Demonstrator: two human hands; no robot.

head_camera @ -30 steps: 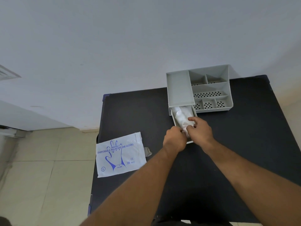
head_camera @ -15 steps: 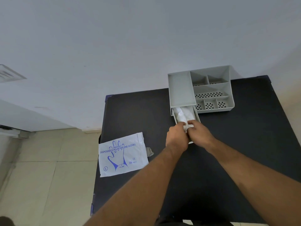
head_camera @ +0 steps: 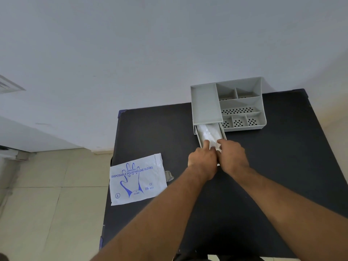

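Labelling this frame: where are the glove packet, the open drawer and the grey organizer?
glove packet (head_camera: pixel 137 179): head view, printed front.
drawer (head_camera: pixel 222 131): head view, its right wall.
grey organizer (head_camera: pixel 205 103): head view, floor of the left tray.

Both forearms run from near to far, converging. Left hand (head_camera: pixel 203 159) and right hand (head_camera: pixel 233 157) touch side by side, backs up. Left: one digit points far, the rest curled under. Right: fingertips curled, pinching the gloves (head_camera: pixel 208 133).
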